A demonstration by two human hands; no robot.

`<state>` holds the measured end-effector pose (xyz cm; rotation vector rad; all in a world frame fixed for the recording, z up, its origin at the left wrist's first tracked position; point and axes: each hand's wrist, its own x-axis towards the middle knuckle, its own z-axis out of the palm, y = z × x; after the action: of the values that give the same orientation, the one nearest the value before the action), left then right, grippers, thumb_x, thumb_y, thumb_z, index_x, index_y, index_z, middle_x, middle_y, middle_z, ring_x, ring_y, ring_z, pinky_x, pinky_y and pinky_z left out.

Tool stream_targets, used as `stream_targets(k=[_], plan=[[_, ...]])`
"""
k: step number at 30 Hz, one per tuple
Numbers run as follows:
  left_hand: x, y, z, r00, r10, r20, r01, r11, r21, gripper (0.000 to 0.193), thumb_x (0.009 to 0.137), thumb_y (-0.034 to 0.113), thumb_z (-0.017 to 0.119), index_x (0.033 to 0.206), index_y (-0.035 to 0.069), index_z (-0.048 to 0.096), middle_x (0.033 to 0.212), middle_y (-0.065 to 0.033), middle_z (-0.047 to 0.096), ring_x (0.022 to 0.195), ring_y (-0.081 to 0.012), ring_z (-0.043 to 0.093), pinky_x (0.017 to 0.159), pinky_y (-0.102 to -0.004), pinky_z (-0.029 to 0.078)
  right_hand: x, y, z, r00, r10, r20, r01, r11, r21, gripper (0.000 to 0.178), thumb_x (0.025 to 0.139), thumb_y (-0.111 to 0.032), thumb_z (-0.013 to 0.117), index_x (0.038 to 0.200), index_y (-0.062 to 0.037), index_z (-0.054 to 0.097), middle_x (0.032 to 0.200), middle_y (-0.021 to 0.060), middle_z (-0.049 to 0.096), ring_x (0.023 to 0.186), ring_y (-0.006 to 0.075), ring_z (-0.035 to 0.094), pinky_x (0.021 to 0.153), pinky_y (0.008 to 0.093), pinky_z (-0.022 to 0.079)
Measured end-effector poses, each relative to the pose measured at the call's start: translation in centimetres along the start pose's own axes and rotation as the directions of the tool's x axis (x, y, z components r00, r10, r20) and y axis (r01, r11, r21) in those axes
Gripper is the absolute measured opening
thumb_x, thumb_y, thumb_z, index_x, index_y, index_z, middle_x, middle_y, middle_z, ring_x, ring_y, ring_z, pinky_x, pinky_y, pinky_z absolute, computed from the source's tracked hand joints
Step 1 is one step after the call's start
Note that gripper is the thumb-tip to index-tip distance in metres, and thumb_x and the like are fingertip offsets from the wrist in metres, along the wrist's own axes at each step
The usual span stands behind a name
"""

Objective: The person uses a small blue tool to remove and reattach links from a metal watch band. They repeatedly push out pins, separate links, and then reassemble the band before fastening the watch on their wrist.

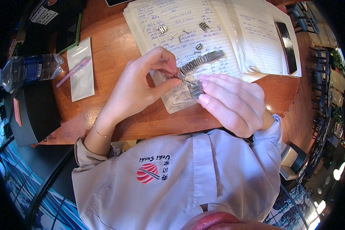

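My left hand (136, 86) is closed in a pinch above the notebook, its fingertips at a small shiny metal bit too small to make out. Right beside them is the near end of a metal watch band (203, 61), which stretches to the upper right. Between the thumb and fingers of my right hand (235, 103) is a short silver section of watch band links (196, 90), close to the left fingertips. Loose links (163, 29) lie on the page, with a darker group of links (203, 26) and a small link piece (198, 46). A thin metal pin (174, 35) lies near them.
The open notebook (257, 38) with handwritten pages lies on the wooden table (149, 128). A phone (286, 48) rests on its right page. To the left are a plastic water bottle (30, 72), a pink pen (73, 71) on a white packet (83, 82) and a black box (38, 111).
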<state>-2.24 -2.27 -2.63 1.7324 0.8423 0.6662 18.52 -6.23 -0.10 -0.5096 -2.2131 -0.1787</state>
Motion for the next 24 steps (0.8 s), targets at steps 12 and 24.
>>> stream_targets(k=[12,24], plan=[[0.0,0.4,-0.2,0.987,-0.156,0.041,0.155,0.987,0.036,0.022,0.075,0.004,0.071,0.092,0.001,0.057,0.085,-0.0024,0.062,0.079,-0.0069,0.058,0.066,-0.0191,0.042,-0.3,1.9,0.1,0.673,0.737,-0.065,-0.68,0.65,0.34,0.016,0.076,-0.005,0.069,0.086,0.0017,0.06,0.08,0.007,0.065,0.072,0.0129,0.064,0.06,0.0236,0.052],[0.0,0.5,-0.3,0.964,-0.252,0.079,0.25,0.968,0.038,0.017,0.077,0.004,0.068,0.093,0.001,0.062,0.086,-0.001,0.065,0.078,-0.005,0.056,0.063,-0.0174,0.04,-2.9,5.4,0.7,0.413,0.901,0.135,-0.91,0.412,0.038,0.013,0.077,-0.015,0.067,0.08,-0.0028,0.062,0.072,0.0023,0.063,0.062,0.0096,0.058,0.055,0.0237,0.045]])
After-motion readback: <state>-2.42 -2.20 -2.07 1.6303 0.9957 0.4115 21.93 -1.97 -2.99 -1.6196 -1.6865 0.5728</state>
